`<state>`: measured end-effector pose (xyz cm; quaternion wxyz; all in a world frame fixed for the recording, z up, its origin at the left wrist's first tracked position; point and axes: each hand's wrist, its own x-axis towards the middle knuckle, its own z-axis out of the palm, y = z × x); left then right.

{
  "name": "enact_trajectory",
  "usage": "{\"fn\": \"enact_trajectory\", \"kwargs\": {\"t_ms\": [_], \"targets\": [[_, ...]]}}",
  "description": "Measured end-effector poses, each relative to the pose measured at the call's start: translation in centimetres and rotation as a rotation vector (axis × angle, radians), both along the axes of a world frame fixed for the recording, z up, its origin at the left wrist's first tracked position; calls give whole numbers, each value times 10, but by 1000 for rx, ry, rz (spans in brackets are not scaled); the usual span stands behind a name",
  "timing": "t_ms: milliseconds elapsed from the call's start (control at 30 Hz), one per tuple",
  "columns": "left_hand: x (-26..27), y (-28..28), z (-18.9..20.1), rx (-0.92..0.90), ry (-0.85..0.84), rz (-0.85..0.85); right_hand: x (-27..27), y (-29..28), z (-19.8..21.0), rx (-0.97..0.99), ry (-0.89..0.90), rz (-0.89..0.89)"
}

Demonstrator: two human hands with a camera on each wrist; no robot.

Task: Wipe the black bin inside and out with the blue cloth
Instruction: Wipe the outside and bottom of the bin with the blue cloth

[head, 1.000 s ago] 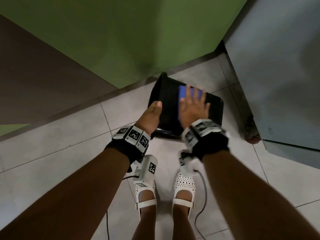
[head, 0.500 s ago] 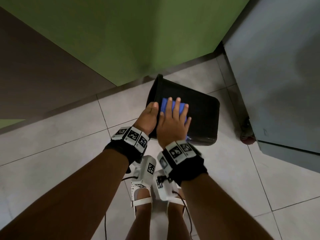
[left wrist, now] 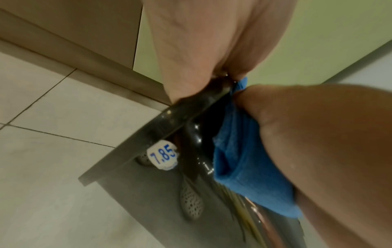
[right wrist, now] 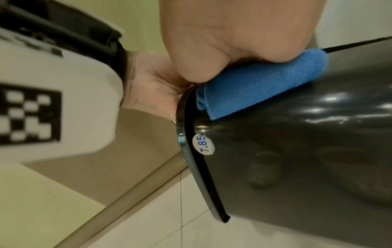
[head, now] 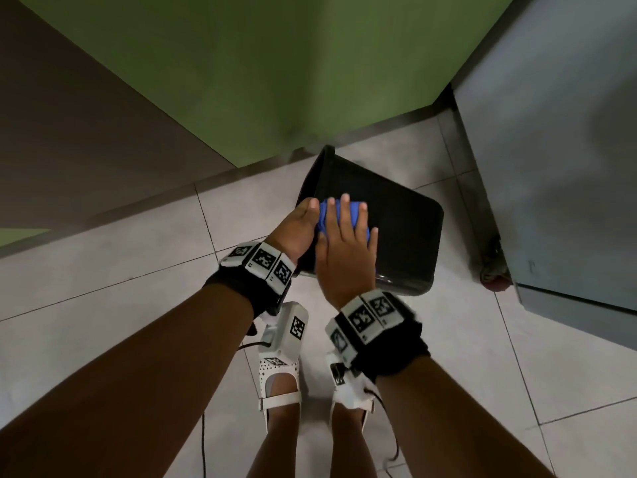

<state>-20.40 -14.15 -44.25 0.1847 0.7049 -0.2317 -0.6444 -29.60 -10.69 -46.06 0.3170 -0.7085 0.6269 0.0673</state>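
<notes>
Tilted bin (head: 396, 232) held off the floor, left hand (head: 296, 229) gripping its rim, right hand (head: 346, 257) pressing cloth (head: 325, 215) flat-fingered against its outer wall (price sticker (right wrist: 204, 145) nearby)

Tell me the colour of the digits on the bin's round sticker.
Blue digits on a white sticker, clearest in the right wrist view.

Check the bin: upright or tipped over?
Tipped. The black bin lies on its side above the floor tiles, its rim gripped by the left hand while the right hand presses the blue cloth on its outer wall.
</notes>
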Motion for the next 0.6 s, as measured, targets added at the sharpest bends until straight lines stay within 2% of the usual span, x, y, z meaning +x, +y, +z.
{"fn": "enact_trajectory", "kwargs": {"t_ms": [167, 267, 333, 433, 600], "targets": [[-3, 5, -5, -94, 14, 20, 1, -45, -15, 0, -97, -77], [-6, 7, -6, -149, 37, 6, -1, -92, -26, 101, -61, -92], [-5, 6, -5, -155, 14, -9, 1, -102, -27, 114, -42, -122], [-1, -1, -4, -153, -31, -36, 5, -74, -20, 57, -53, -140], [5, -5, -6, -122, -200, -96, -6, -7, -12, -4, -27, 28]]}}
